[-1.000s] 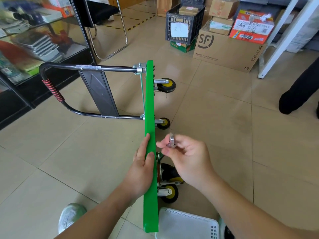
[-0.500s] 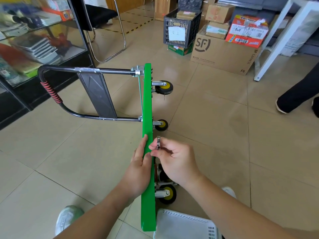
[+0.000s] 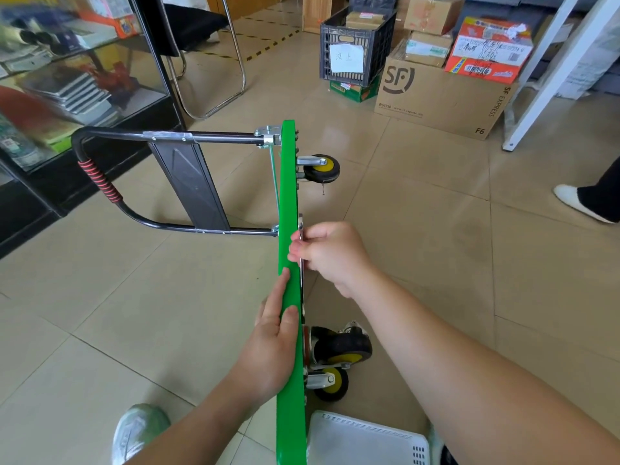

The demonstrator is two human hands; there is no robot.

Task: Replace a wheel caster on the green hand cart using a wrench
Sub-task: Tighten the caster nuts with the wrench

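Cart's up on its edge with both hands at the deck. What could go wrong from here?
1. The green cart stands on its side edge with only the left hand laid along the top. It might tip if that hand lifts.
2. The right hand pinches a thin metal piece against the deck's underside. Its fingers could get nipped, or the piece could slip and drop.

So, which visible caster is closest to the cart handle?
The lone caster at the green deck's far end; the large caster and small caster sit together at the near end.
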